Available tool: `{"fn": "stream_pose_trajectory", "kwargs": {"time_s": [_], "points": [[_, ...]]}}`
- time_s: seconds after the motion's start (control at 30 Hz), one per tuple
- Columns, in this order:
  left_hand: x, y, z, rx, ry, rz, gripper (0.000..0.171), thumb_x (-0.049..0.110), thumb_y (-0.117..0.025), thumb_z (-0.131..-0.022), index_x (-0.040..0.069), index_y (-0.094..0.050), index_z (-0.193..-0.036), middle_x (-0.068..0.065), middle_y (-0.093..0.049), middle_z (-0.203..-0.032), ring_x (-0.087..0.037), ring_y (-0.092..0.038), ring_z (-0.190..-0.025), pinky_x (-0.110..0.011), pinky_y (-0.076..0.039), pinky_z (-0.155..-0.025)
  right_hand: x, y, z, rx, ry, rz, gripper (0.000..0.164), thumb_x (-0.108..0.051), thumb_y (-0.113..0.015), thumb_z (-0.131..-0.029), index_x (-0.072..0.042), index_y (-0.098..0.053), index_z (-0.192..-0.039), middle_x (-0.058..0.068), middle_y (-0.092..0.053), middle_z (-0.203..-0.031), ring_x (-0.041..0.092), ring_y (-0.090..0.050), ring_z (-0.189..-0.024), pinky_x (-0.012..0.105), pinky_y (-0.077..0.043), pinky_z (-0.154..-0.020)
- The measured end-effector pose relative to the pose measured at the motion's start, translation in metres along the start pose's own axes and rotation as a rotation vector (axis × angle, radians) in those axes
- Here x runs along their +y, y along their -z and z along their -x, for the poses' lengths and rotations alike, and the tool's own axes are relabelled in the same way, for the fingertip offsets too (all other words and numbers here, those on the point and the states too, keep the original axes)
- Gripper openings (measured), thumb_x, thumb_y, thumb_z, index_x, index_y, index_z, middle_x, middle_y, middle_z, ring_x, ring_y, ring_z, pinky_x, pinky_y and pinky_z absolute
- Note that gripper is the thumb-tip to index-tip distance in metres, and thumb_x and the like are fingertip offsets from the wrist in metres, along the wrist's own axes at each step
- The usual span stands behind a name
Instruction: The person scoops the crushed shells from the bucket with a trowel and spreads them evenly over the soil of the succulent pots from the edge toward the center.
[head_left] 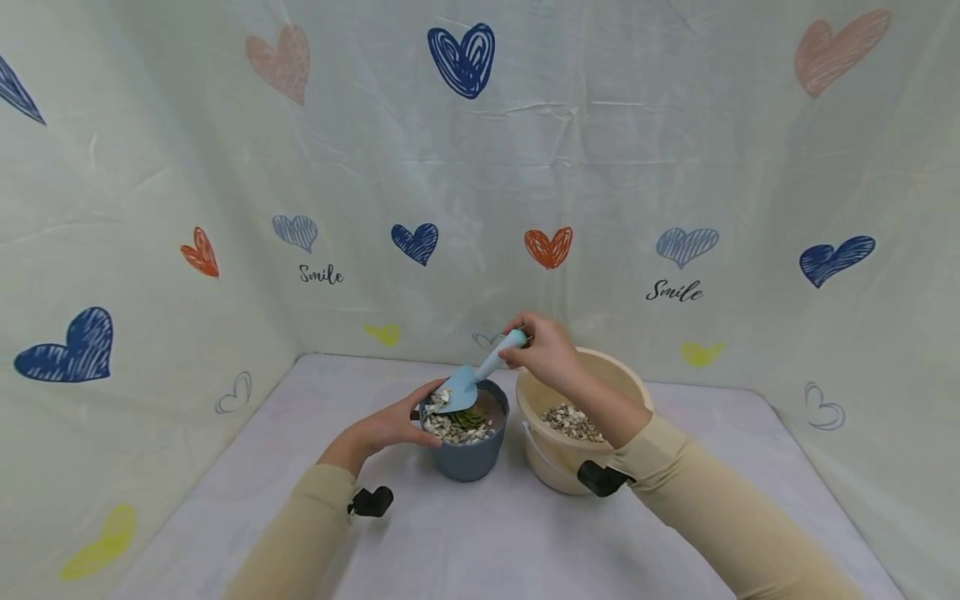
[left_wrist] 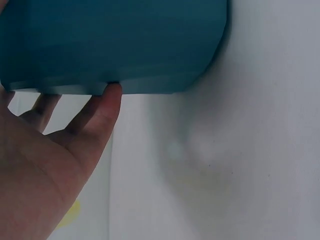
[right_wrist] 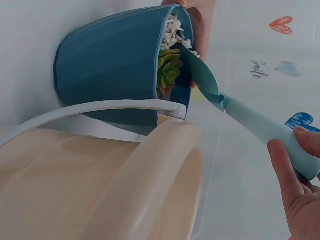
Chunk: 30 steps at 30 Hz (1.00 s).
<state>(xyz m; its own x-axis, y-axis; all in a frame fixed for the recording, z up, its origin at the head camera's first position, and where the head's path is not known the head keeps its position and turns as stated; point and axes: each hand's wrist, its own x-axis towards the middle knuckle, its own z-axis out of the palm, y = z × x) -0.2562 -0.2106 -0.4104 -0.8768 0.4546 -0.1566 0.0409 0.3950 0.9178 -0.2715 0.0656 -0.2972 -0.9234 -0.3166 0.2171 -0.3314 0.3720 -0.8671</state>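
Observation:
A blue plant pot stands on the table, holding a green succulent and pale stone chips. My left hand grips its left side, with the thumb near the front rim and the other fingers around the side. In my right hand is the handle of a light blue trowel, pinched near its upper end. The trowel slants down to the left. Its blade tip is inside the pot's rim, over the chips beside the succulent, and the right wrist view shows it close to the plant.
Just right of the pot stands a cream bucket containing mixed gravel, with my right forearm across its rim. Its white carrying handle hangs on the side toward the pot. A heart-printed curtain encloses the white-covered table.

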Motion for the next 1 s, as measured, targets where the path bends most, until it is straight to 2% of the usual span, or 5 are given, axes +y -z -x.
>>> {"fn": "stream_pose_trajectory", "kwargs": {"time_s": [0.17, 0.33, 0.77, 1.0], "points": [[0.001, -0.006, 0.001, 0.048, 0.015, -0.014, 0.105, 0.02, -0.085, -0.076, 0.027, -0.019, -0.157, -0.015, -0.023, -0.156, -0.044, -0.031, -0.133, -0.064, -0.029, -0.102, -0.002, 0.003, 0.002, 0.0, 0.024, 0.022, 0.026, 0.001, -0.071, -0.087, 0.002, -0.061, -0.111, 0.017, -0.065, -0.1, 0.026, -0.068, -0.083, 0.045, -0.057, -0.075], [0.002, -0.012, 0.001, 0.087, 0.036, -0.02, 0.105, 0.02, -0.086, -0.075, 0.028, -0.02, -0.157, -0.016, -0.022, -0.157, -0.045, -0.029, -0.135, -0.067, -0.025, -0.103, -0.003, 0.005, 0.003, -0.008, 0.029, 0.045, 0.026, 0.001, -0.071, -0.087, 0.001, -0.061, -0.111, 0.016, -0.065, -0.097, 0.025, -0.068, -0.082, 0.047, -0.057, -0.075], [0.004, -0.025, 0.003, 0.211, 0.122, -0.02, 0.105, 0.022, -0.088, -0.073, 0.026, -0.023, -0.156, -0.019, -0.021, -0.157, -0.047, -0.026, -0.137, -0.067, -0.026, -0.104, -0.012, 0.008, 0.008, -0.016, 0.049, 0.122, 0.027, -0.001, -0.072, -0.086, -0.001, -0.063, -0.112, 0.013, -0.065, -0.098, 0.022, -0.066, -0.081, 0.034, -0.055, -0.066], [0.007, -0.031, 0.005, 0.24, 0.115, -0.011, 0.107, 0.023, -0.088, -0.073, 0.023, -0.022, -0.157, -0.019, -0.02, -0.158, -0.048, -0.024, -0.138, -0.066, -0.028, -0.104, -0.016, 0.008, 0.009, -0.026, 0.094, 0.211, 0.027, -0.003, -0.073, -0.086, 0.0, -0.064, -0.112, 0.012, -0.065, -0.098, 0.021, -0.063, -0.08, 0.031, -0.053, -0.064]]}}
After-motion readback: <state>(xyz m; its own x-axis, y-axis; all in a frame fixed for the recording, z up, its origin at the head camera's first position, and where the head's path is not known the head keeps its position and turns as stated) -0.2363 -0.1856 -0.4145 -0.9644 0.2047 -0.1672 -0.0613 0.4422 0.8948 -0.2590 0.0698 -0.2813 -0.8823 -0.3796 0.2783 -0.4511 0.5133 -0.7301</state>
